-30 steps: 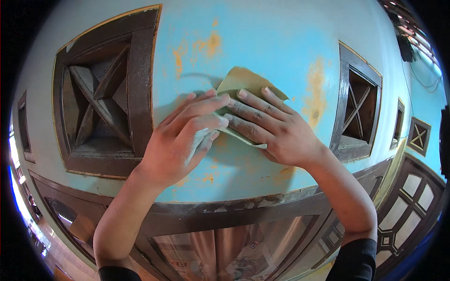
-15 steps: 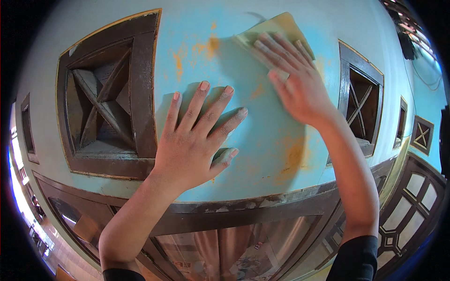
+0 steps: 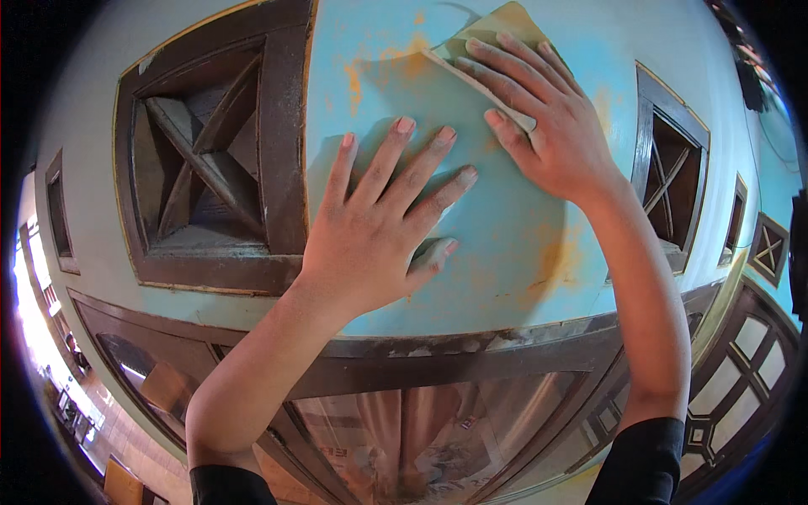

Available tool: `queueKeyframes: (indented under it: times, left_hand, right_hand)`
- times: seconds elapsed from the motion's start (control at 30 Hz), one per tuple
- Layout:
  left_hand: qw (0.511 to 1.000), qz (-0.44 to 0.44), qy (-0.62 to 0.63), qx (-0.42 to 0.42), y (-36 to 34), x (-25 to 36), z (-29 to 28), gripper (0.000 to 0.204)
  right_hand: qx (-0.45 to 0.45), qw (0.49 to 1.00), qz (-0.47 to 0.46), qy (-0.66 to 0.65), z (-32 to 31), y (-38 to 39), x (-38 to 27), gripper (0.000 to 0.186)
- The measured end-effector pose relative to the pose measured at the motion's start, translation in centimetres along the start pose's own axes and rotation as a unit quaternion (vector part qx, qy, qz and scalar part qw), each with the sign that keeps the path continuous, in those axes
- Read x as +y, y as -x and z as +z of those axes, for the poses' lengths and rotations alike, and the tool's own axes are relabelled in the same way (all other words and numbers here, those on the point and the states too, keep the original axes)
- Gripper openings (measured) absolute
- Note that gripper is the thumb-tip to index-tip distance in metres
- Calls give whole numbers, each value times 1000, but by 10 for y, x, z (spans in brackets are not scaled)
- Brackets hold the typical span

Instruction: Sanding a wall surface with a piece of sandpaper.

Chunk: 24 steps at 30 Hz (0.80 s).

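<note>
Yellowish-green sandpaper (image 3: 511, 23) lies against the pale blue wall (image 3: 476, 260), one edge folded over, under the fingers of my right hand (image 3: 562, 141), which presses and holds it high on the wall. My left hand (image 3: 371, 226) rests lower and to the left, apart from the sheet, fingers spread on the paint and holding nothing, with dust on its index finger and thumb. Orange patches (image 3: 353, 88) mark the paint around both hands. The part of the sheet beneath my right fingers is hidden.
A dark framed vent (image 3: 286, 135) with crossed slats flanks me on the left, another (image 3: 670, 168) on the right. Below runs a brown frame (image 3: 471, 363) with glazed panels. A panelled door (image 3: 741, 379) stands at far right, a chair (image 3: 122, 481) at lower left.
A second ago both hands were together on the sandpaper; since then my left hand has let go and spread on the wall, and my right has carried the sheet upward and rightward.
</note>
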<state>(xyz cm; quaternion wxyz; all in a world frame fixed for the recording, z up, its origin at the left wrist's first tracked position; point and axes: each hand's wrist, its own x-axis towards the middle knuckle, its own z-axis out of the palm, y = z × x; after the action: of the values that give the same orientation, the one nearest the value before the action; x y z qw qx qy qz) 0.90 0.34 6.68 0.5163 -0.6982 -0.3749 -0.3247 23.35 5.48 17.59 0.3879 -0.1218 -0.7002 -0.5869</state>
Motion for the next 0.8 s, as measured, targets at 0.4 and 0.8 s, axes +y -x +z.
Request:
queueKeyframes:
  times: [0.4,0.8]
  left_hand:
    - [1000,3,1,0,-2,1,0,69]
    - [1000,-1,-11,0,-1,2,1,72]
  right_hand:
    - [-2,968,239,-76,-16,-30,16,52]
    - [34,969,229,-83,-12,-25,19,52]
